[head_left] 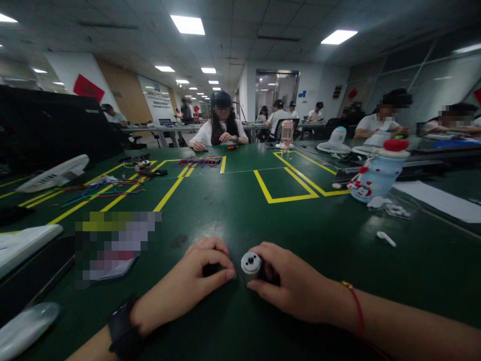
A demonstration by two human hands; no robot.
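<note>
In my right hand [289, 278] is a small metal cylinder, like a little motor [251, 263], standing upright with its pale round end up. That end has a dark centre and small holes. Thumb and fingers grip it from the right side. Just left of it, my left hand [205, 268] has thumb and forefinger pinched together. A tiny speck shows at those fingertips, too small to name. A narrow gap separates the left fingertips from the cylinder. Both hands are low over the green table [210, 215].
To the right stand a blue bottle [379, 173] with a red top and a white earbud [386, 238]. Loose wires [105, 190] and a white fan [56, 173] lie left. A computer mouse [28, 328] is near front left. Across the table sits a person [221, 125].
</note>
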